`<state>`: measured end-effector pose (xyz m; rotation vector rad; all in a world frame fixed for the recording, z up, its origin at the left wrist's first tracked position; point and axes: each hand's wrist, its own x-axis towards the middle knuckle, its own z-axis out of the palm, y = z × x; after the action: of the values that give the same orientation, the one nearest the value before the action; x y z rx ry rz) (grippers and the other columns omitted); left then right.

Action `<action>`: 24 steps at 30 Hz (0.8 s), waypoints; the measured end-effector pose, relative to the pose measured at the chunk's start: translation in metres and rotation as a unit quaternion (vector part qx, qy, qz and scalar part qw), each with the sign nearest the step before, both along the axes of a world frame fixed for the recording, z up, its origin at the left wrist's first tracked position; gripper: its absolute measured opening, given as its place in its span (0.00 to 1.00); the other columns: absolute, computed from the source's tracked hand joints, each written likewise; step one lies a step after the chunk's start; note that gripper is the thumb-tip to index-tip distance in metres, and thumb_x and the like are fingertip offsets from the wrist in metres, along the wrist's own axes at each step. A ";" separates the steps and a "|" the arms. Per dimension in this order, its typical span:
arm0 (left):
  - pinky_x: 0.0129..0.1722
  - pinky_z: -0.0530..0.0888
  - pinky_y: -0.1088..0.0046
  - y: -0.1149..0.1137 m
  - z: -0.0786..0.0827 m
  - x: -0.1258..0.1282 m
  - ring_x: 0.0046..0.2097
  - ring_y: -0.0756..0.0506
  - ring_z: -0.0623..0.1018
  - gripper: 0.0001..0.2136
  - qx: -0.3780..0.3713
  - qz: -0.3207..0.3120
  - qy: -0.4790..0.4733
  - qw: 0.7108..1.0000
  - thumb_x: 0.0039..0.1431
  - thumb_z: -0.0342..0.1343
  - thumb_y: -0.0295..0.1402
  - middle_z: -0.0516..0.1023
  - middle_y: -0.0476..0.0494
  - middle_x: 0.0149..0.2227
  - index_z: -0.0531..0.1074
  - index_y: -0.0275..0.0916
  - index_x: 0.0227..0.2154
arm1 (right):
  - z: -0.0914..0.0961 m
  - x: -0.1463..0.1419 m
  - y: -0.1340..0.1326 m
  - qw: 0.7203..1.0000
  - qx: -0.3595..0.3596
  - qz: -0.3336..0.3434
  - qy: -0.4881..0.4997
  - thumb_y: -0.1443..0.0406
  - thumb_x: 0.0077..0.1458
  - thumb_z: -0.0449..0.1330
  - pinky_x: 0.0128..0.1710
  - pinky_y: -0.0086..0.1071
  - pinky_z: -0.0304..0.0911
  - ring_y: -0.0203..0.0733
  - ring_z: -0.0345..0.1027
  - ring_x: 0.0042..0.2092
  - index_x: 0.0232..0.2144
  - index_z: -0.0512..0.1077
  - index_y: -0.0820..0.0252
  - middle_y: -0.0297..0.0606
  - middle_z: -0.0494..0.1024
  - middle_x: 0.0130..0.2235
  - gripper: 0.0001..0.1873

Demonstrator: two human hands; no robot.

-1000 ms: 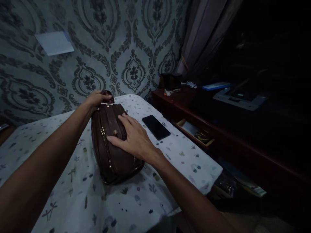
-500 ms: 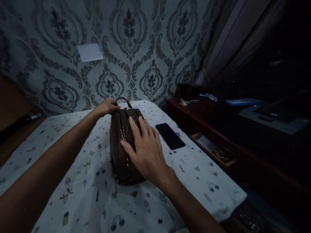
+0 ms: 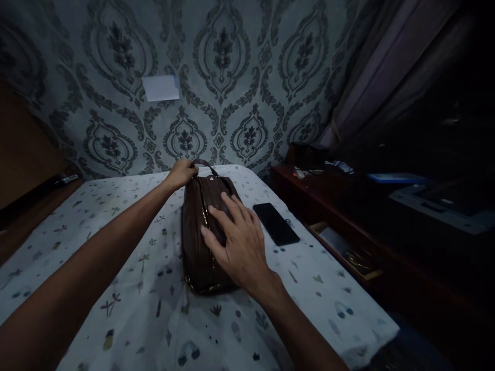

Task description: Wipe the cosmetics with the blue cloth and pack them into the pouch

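A dark brown leather bag [image 3: 198, 242] with gold zips stands on its side on a bed with a white patterned sheet [image 3: 127, 288]. My left hand [image 3: 181, 174] is closed on the bag's far end by its handle [image 3: 204, 165]. Flat on the bag's upper side rests my right hand [image 3: 235, 242], fingers spread and holding nothing. A black phone [image 3: 276, 223] lies face up on the sheet just right of the bag.
A dark wooden cabinet [image 3: 348, 216] runs along the bed's right side with an open drawer [image 3: 344, 250] holding small items. Patterned wallpaper [image 3: 232, 77] with a pale paper note [image 3: 160, 87] is behind. A curtain [image 3: 371, 77] hangs at right.
The view has shifted left and up. My right hand slid along the bag's side toward its near end. My left hand kept its hold at the far end.
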<state>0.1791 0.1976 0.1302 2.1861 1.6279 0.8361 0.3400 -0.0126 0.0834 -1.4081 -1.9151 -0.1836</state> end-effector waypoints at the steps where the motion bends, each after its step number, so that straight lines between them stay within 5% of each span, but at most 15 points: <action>1: 0.38 0.71 0.67 -0.001 0.000 0.001 0.37 0.40 0.78 0.12 0.005 0.000 0.002 1.000 0.53 0.53 0.34 0.81 0.38 0.31 0.79 0.33 0.30 | -0.001 0.000 0.001 1.000 0.003 0.001 0.002 0.56 0.64 0.58 0.63 0.56 0.58 0.58 0.60 0.67 0.54 0.76 0.55 0.46 0.68 0.66 0.20; 10: 0.41 0.70 0.68 -0.026 0.013 0.006 0.40 0.41 0.77 0.14 0.048 -0.012 0.068 0.996 0.58 0.50 0.34 0.81 0.39 0.35 0.79 0.34 0.34 | -0.003 -0.001 0.003 1.000 0.014 -0.008 0.006 0.57 0.63 0.59 0.62 0.55 0.58 0.56 0.64 0.65 0.53 0.76 0.53 0.48 0.73 0.62 0.19; 17: 0.38 0.69 0.70 -0.037 0.034 0.013 0.39 0.41 0.77 0.09 0.036 -0.027 0.150 0.988 0.52 0.54 0.30 0.80 0.40 0.32 0.79 0.35 0.31 | -0.004 0.001 0.002 1.000 0.021 -0.003 0.003 0.56 0.64 0.56 0.63 0.55 0.59 0.56 0.65 0.64 0.57 0.73 0.53 0.49 0.72 0.62 0.22; 24: 0.32 0.68 0.73 -0.017 0.043 0.058 0.33 0.45 0.76 0.08 -0.035 -0.053 0.152 0.986 0.48 0.60 0.33 0.79 0.46 0.27 0.80 0.38 0.31 | 0.003 0.012 0.005 0.998 -0.049 -0.031 0.025 0.47 0.54 0.65 0.63 0.56 0.61 0.65 0.54 0.70 0.66 0.62 0.64 0.59 0.58 0.70 0.44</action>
<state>0.2370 0.1810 0.1735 2.4167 1.6253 0.4235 0.3516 -0.0080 0.0868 -1.5237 -1.8624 -0.0833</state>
